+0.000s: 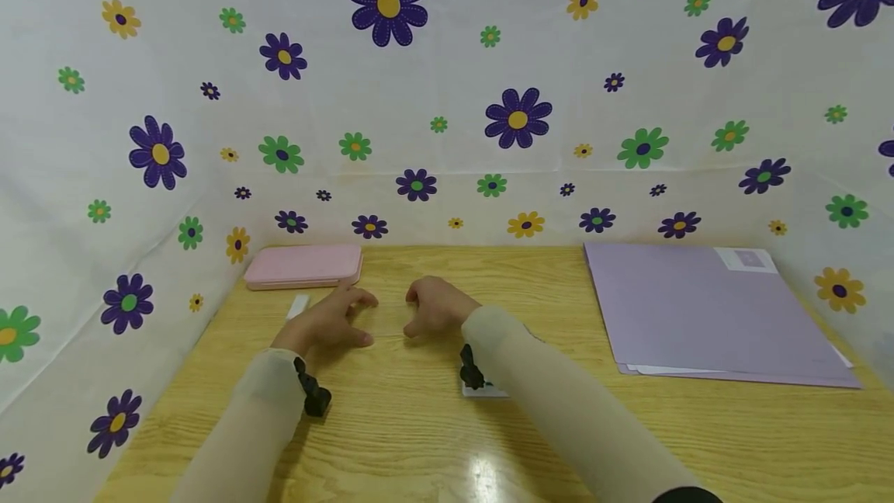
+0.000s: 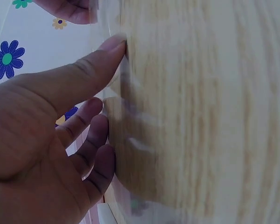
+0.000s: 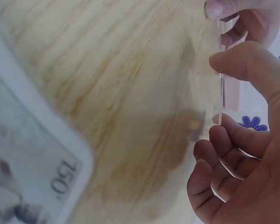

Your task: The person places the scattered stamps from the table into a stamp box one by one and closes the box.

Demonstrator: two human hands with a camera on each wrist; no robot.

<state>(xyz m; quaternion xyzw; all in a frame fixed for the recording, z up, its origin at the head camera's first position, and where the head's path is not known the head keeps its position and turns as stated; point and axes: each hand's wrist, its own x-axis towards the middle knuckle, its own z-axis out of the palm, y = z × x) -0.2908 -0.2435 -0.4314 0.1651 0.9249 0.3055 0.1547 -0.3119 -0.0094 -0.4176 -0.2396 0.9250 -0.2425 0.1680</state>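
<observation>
Low over the wooden table, my left hand and right hand face each other with a narrow gap between. A thin, clear, see-through flat piece spans them, its edge showing as a bright strip in the right wrist view. My right thumb and curled fingers pinch it at one side. At its other side, the left thumb and fingers grip the edge; its full outline is too faint to make out. A small white block lies by the left hand. Below the right wrist is a white-bordered printed card marked "150", partly hidden in the head view.
At the back left sits a pink case, just beyond the left hand. A purple folder with white sheets poking out lies on the right. White flowered cloth hangs behind and along the sides of the table.
</observation>
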